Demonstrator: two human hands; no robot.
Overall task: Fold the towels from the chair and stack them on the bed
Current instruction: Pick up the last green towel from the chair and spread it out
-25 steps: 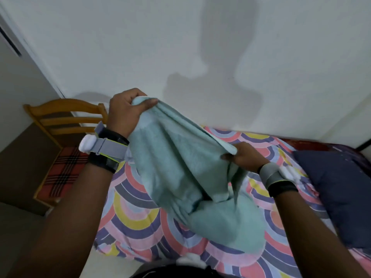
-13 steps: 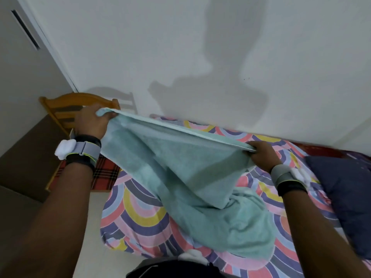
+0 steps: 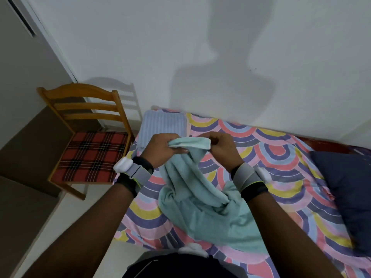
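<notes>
A mint-green towel (image 3: 202, 205) hangs from both my hands over the bed (image 3: 281, 157), its lower part bunched on the patterned sheet. My left hand (image 3: 162, 149) and my right hand (image 3: 220, 147) pinch its top edge close together, a short span of hem stretched between them. A folded light-blue towel (image 3: 162, 125) lies at the bed's far left corner, partly hidden behind my left hand. The wooden chair (image 3: 88, 145) with a red plaid seat stands left of the bed with no towel on it.
A dark blue pillow (image 3: 347, 195) lies on the right side of the bed. The white wall runs along the bed's far edge. Pale floor shows between the chair and the bed's near left corner.
My hands were spread wide with the towel's edge stretched between them; now they have come together over the bed and lowered. The view has tilted down, revealing the folded blue towel.
</notes>
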